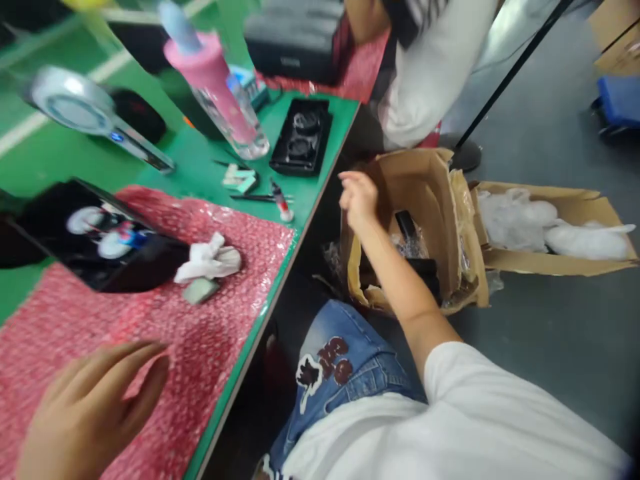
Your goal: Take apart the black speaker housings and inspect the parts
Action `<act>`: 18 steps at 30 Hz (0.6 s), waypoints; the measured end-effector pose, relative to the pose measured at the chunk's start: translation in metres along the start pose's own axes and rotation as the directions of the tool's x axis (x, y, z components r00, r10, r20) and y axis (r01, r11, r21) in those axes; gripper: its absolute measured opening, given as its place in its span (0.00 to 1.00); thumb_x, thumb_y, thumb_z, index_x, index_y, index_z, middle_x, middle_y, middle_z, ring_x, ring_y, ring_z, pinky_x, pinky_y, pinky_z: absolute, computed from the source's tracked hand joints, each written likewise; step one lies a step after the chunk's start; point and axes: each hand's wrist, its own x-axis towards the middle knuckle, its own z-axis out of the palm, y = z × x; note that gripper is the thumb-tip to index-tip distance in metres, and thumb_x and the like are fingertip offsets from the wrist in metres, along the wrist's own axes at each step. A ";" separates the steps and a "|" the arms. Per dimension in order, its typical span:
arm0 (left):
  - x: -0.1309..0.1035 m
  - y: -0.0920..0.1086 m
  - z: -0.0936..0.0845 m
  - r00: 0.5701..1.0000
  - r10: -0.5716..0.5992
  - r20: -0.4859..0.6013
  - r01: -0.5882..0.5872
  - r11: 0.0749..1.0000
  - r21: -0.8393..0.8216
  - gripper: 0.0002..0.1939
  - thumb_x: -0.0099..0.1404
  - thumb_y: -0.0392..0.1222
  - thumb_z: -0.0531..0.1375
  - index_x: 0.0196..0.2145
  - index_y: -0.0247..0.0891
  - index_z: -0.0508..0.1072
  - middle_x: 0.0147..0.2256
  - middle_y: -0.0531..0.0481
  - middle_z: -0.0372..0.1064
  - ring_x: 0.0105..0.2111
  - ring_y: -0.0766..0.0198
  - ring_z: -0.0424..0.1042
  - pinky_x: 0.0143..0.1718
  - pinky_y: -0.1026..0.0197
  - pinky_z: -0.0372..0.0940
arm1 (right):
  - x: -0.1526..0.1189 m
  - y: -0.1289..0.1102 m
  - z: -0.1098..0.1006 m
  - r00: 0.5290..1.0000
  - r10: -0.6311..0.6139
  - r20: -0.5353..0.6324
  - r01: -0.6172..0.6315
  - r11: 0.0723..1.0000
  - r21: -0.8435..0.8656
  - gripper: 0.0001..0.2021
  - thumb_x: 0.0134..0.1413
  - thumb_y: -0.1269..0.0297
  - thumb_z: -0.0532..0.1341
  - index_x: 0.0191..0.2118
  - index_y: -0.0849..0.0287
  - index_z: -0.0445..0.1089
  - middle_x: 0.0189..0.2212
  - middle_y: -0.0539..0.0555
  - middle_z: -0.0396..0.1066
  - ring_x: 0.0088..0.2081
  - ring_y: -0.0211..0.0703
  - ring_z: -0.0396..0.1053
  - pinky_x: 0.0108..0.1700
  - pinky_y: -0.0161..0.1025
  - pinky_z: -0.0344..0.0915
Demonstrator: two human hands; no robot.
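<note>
My left hand (103, 400) hovers over the red bubble wrap (200, 347) at the lower left, fingers apart from each other at the thumb and nothing in it. My right hand (359, 198) is above the near left edge of an open cardboard box (420, 167), its fingers curled; whether they hold anything is too blurred to tell. Black pieces (425, 270) and clear plastic lie inside that box. On the bubble wrap, a crumpled white cloth (210, 259) sits beside a grey-green block (200, 291), right of a black bin (140, 257) with round white items.
The green table holds a black tray (303, 137), a pink-topped bottle (220, 87), a small red-and-white bottle (283, 205) and a lit handheld device (75, 103). Another cardboard box (540, 263) with white bags stands right. A person in white trousers (430, 80) is at the top.
</note>
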 end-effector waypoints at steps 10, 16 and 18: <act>0.119 0.071 0.103 0.651 0.520 0.553 -0.390 0.854 -0.344 0.25 0.54 0.42 0.64 0.50 0.61 0.77 0.43 0.51 0.79 0.36 0.47 0.80 0.48 0.41 0.72 | 0.044 0.220 -0.148 0.633 0.763 0.131 -0.768 0.640 -0.018 0.23 0.69 0.52 0.40 0.58 0.54 0.63 0.36 0.56 0.73 0.37 0.45 0.73 0.42 0.47 0.70; 0.134 0.072 0.097 0.548 0.592 0.591 -0.508 0.797 -0.328 0.39 0.56 0.36 0.58 0.65 0.57 0.62 0.42 0.52 0.80 0.31 0.54 0.80 0.33 0.54 0.72 | 0.029 0.307 -0.126 0.427 0.898 0.106 -0.882 0.439 -0.171 0.22 0.68 0.50 0.56 0.58 0.61 0.65 0.51 0.59 0.70 0.47 0.47 0.72 0.49 0.51 0.70; 0.137 0.075 0.094 0.510 0.605 0.612 -0.537 0.779 -0.323 0.38 0.55 0.36 0.57 0.64 0.55 0.63 0.42 0.52 0.80 0.30 0.55 0.80 0.29 0.55 0.69 | 0.031 0.319 -0.118 0.441 0.896 0.055 -0.870 0.442 -0.218 0.20 0.66 0.53 0.59 0.57 0.61 0.66 0.53 0.59 0.69 0.49 0.47 0.72 0.50 0.50 0.71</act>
